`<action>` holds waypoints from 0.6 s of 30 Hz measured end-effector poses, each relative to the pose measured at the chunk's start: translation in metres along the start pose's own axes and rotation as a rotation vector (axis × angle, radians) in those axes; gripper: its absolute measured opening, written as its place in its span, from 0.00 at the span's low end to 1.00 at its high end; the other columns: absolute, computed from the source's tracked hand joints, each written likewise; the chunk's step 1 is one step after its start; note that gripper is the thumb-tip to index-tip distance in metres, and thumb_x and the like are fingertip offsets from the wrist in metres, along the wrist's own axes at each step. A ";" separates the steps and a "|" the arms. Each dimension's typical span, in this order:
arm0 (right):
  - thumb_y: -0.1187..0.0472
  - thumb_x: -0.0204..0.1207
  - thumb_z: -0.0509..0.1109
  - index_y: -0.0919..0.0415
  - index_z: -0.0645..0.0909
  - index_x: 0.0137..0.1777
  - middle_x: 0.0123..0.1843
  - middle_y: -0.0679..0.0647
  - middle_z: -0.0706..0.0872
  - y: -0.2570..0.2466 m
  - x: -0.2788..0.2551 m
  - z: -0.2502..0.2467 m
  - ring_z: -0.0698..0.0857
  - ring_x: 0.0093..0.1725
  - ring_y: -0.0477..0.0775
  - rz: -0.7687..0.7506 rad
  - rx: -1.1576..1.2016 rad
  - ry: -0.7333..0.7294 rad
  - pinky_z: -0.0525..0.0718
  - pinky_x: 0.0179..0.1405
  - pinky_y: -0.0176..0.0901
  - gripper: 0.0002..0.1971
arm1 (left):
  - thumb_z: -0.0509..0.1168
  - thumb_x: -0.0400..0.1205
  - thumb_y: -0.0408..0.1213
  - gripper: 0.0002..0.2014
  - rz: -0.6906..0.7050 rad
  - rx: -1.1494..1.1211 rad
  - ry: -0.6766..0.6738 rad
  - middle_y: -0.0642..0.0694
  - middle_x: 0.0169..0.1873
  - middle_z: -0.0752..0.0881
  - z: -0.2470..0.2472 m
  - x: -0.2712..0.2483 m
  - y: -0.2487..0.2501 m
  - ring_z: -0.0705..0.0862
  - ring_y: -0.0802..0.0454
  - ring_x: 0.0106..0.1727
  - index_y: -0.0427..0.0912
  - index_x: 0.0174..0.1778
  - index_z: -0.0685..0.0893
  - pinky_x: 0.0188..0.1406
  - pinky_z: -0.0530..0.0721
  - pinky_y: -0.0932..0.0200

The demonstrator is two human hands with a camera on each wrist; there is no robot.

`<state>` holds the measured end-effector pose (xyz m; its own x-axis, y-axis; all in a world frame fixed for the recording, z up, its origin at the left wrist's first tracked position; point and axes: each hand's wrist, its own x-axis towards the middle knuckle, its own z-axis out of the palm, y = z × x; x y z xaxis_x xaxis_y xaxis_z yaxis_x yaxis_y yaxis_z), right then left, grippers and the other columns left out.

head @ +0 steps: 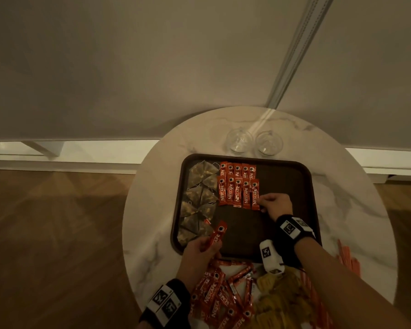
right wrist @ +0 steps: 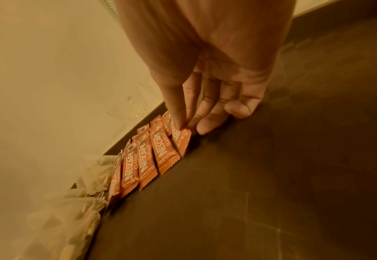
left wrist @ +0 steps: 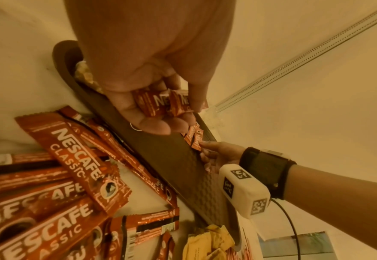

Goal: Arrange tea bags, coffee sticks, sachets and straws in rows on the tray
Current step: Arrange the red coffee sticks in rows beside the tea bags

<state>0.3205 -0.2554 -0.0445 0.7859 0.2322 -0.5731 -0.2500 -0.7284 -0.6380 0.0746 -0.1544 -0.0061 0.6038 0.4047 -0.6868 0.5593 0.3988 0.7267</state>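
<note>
A dark brown tray (head: 285, 186) lies on the round table. Tea bags (head: 199, 200) fill its left column, and two rows of red coffee sticks (head: 237, 184) lie at the back. My right hand (head: 261, 205) pinches the rightmost coffee stick (right wrist: 181, 142) of the nearer row between thumb and forefinger, its other fingers (right wrist: 238, 109) resting on the tray floor. Over the tray's near left corner, my left hand (head: 208, 244) grips two coffee sticks (left wrist: 160, 103); one of these held sticks (head: 218, 233) points toward the tea bags.
Loose coffee sticks (head: 221, 295) are heaped on the table's near edge, with yellow sachets (head: 280, 298) to their right and orange straws (head: 347, 257) farther right. Two clear glasses (head: 254, 141) stand behind the tray. The tray's right half is bare.
</note>
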 end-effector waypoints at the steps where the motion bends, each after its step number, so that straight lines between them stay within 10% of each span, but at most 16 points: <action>1: 0.64 0.75 0.75 0.60 0.88 0.47 0.42 0.50 0.87 -0.001 0.000 0.000 0.86 0.37 0.49 0.000 -0.006 0.002 0.79 0.34 0.35 0.03 | 0.67 0.83 0.42 0.10 0.000 0.007 -0.003 0.46 0.34 0.88 0.001 0.001 0.000 0.85 0.53 0.31 0.38 0.50 0.86 0.38 0.85 0.56; 13: 0.54 0.80 0.71 0.56 0.85 0.45 0.43 0.55 0.88 -0.009 -0.018 -0.011 0.83 0.38 0.47 -0.054 -0.030 0.023 0.81 0.40 0.39 0.07 | 0.55 0.89 0.38 0.09 -0.051 -0.135 -0.082 0.42 0.41 0.87 0.021 0.013 0.026 0.85 0.50 0.36 0.41 0.55 0.81 0.35 0.84 0.55; 18: 0.58 0.81 0.69 0.61 0.89 0.46 0.37 0.54 0.88 -0.006 -0.082 0.003 0.81 0.31 0.45 -0.103 0.147 -0.288 0.81 0.37 0.34 0.09 | 0.58 0.88 0.41 0.09 0.000 -0.081 -0.045 0.41 0.44 0.88 0.030 0.028 0.032 0.87 0.50 0.37 0.44 0.57 0.81 0.35 0.88 0.55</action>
<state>0.2563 -0.2678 0.0048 0.6246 0.4878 -0.6099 -0.2730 -0.5953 -0.7557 0.1266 -0.1547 -0.0017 0.6292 0.3681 -0.6845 0.5129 0.4651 0.7215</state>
